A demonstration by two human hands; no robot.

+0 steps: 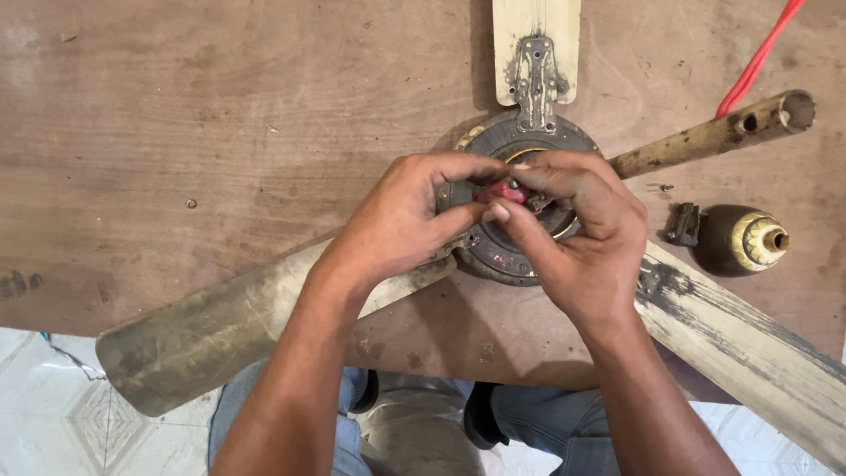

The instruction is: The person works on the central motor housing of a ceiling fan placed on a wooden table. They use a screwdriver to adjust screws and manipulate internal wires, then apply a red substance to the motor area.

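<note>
Scuffed matt plywood table [220, 132], grimy dull metal fan motor [493, 256], dusty painted blades [220, 330].

Ceiling fan motor [493, 256]: round, dark, grimy metal, lying flat on desk, centre-right. Three dusty cream blades attached: one far [536, 22], one near left [220, 330], one near right [749, 344]. Small red part [508, 189] at motor hub, pinched between fingertips of both hands, mostly hidden; exact shape unclear.

A worn brown wooden board [220, 115] carries a dusty ceiling fan [520, 256], rusty rod [705, 137], and bell-shaped cap [736, 240].
</note>
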